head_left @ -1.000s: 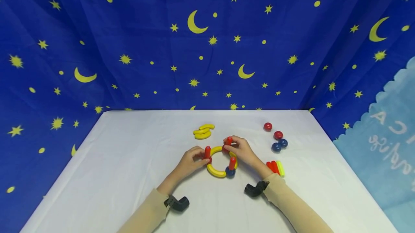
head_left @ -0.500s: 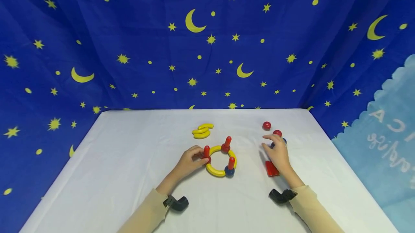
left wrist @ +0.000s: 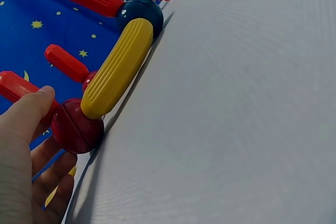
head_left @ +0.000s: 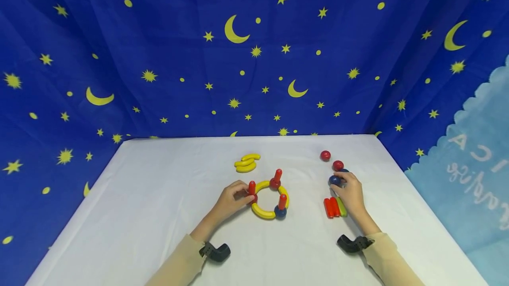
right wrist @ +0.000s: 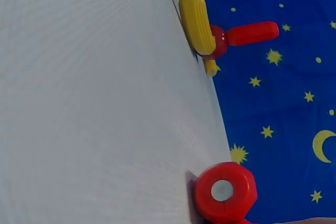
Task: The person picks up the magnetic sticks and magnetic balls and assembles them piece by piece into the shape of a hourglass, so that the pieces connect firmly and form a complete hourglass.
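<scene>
A ring of curved yellow bars (head_left: 263,213) lies on the table, joined by two red balls (head_left: 275,184) and a blue ball (head_left: 280,212). From each ball a red rod (head_left: 282,201) stands up. My left hand (head_left: 232,197) holds the ring's left corner, thumb on the red rod (left wrist: 21,85) and fingers behind the red ball (left wrist: 79,127). At the right, my right hand (head_left: 352,192) pinches a loose blue ball (head_left: 335,180) between thumb and fingers. Another blue ball (head_left: 343,171) is partly hidden behind that hand.
Several loose yellow curved bars (head_left: 246,167) lie behind the ring. Two loose red balls (head_left: 325,155) sit at the back right. Red rods (head_left: 332,207) and a yellow-green rod (head_left: 342,207) lie near my right hand. A starry blue curtain (head_left: 191,56) hangs behind the white table (head_left: 159,188).
My right hand has left the red rod at the ring's back corner, moved right, and taken hold of a loose blue ball. My left hand stays at the ring's left corner.
</scene>
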{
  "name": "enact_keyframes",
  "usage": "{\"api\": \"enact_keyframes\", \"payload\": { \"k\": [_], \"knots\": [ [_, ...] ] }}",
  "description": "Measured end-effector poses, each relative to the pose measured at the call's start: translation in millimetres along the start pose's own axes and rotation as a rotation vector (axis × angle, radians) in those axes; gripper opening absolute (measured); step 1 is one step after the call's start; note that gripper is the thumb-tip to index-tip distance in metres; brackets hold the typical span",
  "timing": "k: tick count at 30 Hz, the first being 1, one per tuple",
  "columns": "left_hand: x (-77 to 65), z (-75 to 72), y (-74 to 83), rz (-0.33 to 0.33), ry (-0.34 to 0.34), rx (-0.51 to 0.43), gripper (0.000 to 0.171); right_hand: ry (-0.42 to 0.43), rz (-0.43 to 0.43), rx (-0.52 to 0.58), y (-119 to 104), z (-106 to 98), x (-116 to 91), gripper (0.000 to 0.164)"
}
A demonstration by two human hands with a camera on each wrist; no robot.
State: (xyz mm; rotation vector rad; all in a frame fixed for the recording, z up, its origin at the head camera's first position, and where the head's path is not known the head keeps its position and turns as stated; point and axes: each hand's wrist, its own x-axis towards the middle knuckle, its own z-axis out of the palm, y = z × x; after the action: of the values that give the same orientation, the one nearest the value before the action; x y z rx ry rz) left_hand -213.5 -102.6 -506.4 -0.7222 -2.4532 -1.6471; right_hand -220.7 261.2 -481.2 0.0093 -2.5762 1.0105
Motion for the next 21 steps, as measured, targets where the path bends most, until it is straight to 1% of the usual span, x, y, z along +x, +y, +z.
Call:
{"api": "enact_keyframes", "payload": {
  "k": [2, 5, 8, 11, 14, 18, 21],
  "knots": [
    [-1.0, -1.4, -0.7, 0.001, -0.010, -0.023, 0.013, -0.003, 0.020, 0.002, 0.4, 0.9, -0.3, 0.036],
    [-1.9, -2.5, -1.8, 0.024, -0.015, -0.046, 0.016, 0.010, 0.046, 0.027, 0.1, 1.6, 0.2, 0.037],
    [-2.7, -2.2, -1.5, 0.013, -0.008, -0.043, 0.017, 0.024, 0.041, 0.083, -8.4, 1.2, -0.7, 0.039],
    [-4.3, -1.8, 4.8, -0.006, 0.005, -0.028, 0.016, 0.026, -0.007, 0.168, -27.7, 1.3, -4.4, 0.041],
    [-5.7, -4.4, 17.3, 0.019, 0.010, -0.014, 0.015, 0.002, -0.072, 0.276, -52.5, 3.9, -10.4, 0.040],
    [-5.9, -10.0, 32.7, 0.035, -0.010, -0.032, 0.015, -0.054, -0.169, 0.436, -84.8, 10.0, -21.5, 0.037],
    [-5.4, -12.4, 36.9, 0.028, -0.025, -0.050, 0.016, -0.106, -0.206, 0.488, -104.6, 15.0, -29.7, 0.036]
  ]
}}
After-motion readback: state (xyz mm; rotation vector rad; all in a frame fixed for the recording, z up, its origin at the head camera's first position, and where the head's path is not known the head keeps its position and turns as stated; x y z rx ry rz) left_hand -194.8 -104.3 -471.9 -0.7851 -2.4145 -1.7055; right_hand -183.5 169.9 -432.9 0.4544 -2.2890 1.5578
